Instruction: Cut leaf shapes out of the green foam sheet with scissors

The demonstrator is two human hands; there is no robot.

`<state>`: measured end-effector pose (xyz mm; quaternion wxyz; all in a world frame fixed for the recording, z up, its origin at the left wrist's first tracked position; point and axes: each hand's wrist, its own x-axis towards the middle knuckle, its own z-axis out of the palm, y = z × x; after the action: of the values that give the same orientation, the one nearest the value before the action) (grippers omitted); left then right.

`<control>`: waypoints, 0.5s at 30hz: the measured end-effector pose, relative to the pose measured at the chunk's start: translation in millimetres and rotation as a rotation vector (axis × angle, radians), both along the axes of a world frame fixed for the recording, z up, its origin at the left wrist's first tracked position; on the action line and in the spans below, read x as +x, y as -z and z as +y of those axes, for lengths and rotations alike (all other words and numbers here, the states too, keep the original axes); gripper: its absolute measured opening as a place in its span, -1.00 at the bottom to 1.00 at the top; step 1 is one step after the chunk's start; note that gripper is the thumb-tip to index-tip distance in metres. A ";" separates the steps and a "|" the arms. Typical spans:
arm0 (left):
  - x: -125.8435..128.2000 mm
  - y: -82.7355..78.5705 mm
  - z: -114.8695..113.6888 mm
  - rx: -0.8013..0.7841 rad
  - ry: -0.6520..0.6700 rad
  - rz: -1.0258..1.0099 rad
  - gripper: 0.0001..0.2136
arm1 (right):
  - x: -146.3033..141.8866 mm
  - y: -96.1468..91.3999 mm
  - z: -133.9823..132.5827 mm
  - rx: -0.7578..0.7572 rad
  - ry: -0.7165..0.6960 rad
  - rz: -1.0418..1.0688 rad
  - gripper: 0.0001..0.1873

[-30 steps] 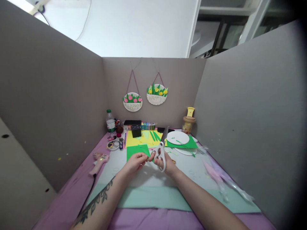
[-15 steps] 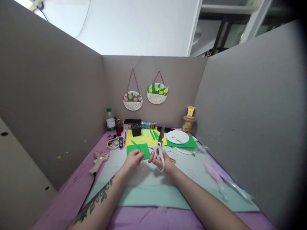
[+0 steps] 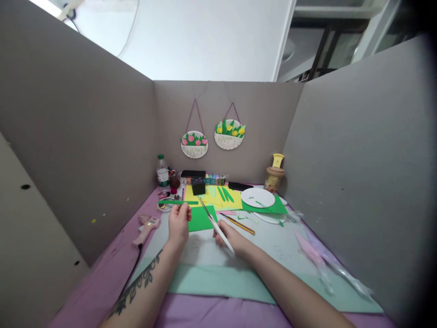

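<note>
Three gray walls (image 3: 85, 114), purple cloth (image 3: 201, 314), left hand (image 3: 179, 222) pinching green strip (image 3: 187, 202), right hand (image 3: 234, 236) gripping scissors (image 3: 220, 233)

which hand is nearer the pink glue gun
Left. The left hand, holding a green strip, is to the right of the pink glue gun; the right hand, holding scissors, is farther right, beyond the left hand.

The mat (image 3: 218, 280) leaves passage between the forearms (image 3: 172, 264), but scissors (image 3: 221, 234) jut across ahead.
</note>
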<state>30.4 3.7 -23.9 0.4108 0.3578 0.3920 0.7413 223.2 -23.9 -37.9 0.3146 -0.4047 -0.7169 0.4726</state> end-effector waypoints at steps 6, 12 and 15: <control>5.5 -0.7 -5.2 -0.024 -0.001 0.058 -0.74 | -3.1 9.7 2.2 -0.108 -0.069 0.068 -0.76; 11.9 -5.8 -13.8 -0.059 0.033 0.152 -0.72 | -5.0 12.7 2.9 -0.193 -0.056 0.148 -0.73; 12.7 -8.1 -15.1 -0.057 0.050 0.168 -0.71 | -5.5 6.1 -0.9 -0.201 -0.050 0.146 -0.70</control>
<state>43.1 -11.4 -15.9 0.4047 0.4165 0.4372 0.6867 217.7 -24.7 -44.0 0.3123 -0.3807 -0.6509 0.5778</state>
